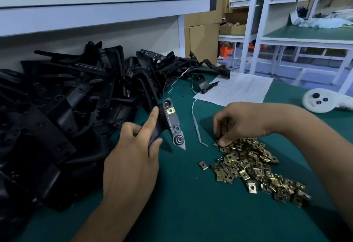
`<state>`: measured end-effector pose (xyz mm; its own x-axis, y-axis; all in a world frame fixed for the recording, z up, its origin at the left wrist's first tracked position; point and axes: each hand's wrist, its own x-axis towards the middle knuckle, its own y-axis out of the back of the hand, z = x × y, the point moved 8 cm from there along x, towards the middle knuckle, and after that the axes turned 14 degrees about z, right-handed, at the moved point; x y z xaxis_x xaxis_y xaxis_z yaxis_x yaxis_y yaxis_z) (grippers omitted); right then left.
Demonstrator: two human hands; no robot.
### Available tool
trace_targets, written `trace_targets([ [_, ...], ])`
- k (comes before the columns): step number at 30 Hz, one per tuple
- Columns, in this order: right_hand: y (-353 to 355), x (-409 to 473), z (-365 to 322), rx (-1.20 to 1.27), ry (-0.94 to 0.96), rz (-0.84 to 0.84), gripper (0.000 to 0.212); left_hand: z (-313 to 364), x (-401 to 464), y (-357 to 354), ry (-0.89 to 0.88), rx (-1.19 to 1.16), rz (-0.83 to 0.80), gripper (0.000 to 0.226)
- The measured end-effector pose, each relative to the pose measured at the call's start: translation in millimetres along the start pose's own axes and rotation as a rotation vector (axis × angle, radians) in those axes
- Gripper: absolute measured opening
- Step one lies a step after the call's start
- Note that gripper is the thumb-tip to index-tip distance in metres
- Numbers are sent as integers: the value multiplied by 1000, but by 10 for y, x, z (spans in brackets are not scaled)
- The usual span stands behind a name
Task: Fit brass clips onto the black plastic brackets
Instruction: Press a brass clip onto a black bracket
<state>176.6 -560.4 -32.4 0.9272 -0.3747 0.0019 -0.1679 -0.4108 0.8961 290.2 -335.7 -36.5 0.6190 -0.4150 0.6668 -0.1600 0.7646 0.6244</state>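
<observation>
One brass clip (170, 111) already seated on bracket (168, 122) I grip in left hand (131, 157), centre of green surface (191, 203). Right hand (240, 121) pinching into clip pile (256, 167), near right. Risk: grabbing two tangled clips, fumbling fit.

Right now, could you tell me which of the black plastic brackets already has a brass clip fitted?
The bracket gripped in the left hand, held upright: a brass clip sits near its upper end. None shows on the bracket pile.
</observation>
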Motion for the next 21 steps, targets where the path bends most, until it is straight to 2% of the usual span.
trace_targets([
  [6,-102,7,-122,-125,34,4,12,14,-10,-5,-10,0,-27,68],
  [11,-143,-36,-261,0,59,-7,20,-1,-16,-11,-4,-2,-28,69],
  [17,-136,-38,-259,-146,47,22,13,-19,-11,-37,-9,-2,-35,70],
  [21,-129,-42,-360,-58,124,64,14,-28,-9,-44,-2,0,-36,69],
])
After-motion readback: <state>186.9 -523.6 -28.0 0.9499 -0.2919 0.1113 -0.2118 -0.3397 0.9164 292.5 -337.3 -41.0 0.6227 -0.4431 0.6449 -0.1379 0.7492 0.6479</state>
